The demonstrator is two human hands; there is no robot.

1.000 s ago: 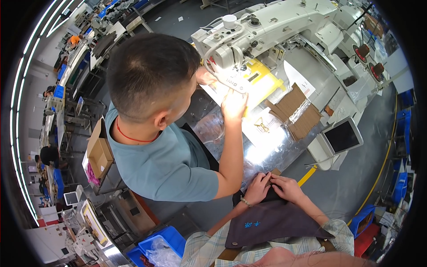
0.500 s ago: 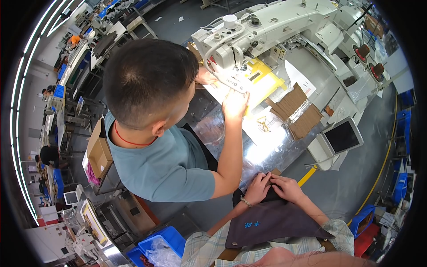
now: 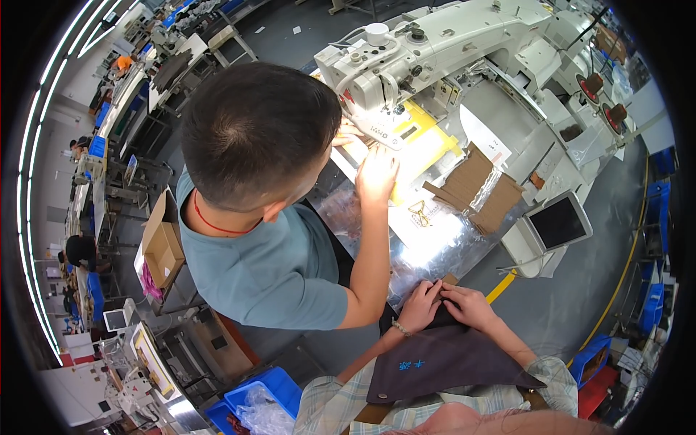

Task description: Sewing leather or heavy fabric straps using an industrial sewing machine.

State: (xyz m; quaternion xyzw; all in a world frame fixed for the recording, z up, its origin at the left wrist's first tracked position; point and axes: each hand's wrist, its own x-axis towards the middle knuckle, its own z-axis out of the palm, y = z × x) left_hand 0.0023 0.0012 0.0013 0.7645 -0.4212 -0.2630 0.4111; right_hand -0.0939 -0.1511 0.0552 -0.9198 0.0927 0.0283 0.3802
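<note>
Close in front of me, at the near edge of a shiny metal work table [image 3: 409,286], my left hand [image 3: 420,307] and my right hand [image 3: 467,306] come together with bent fingers. Between their fingertips shows the edge of a small flat brown piece [image 3: 450,279]; the rest of it is hidden by my hands. Across the table a co-worker in a blue-grey shirt leans over a large white sewing machine [image 3: 377,90]. The co-worker's hands [image 3: 377,172] are under its lit head, beside a yellow template [image 3: 428,138].
A stack of brown strips [image 3: 475,190] with a clear wrap lies on the table, near a white printed sheet [image 3: 428,221]. A control screen [image 3: 558,221] stands to the right. At lower left is a blue bin [image 3: 279,388] with clear plastic; an open carton [image 3: 163,250] stands behind the co-worker.
The co-worker has leaned right toward the machine head, and the co-worker's near hand has shifted slightly left. The strips have slid a little left. My hands have hardly moved.
</note>
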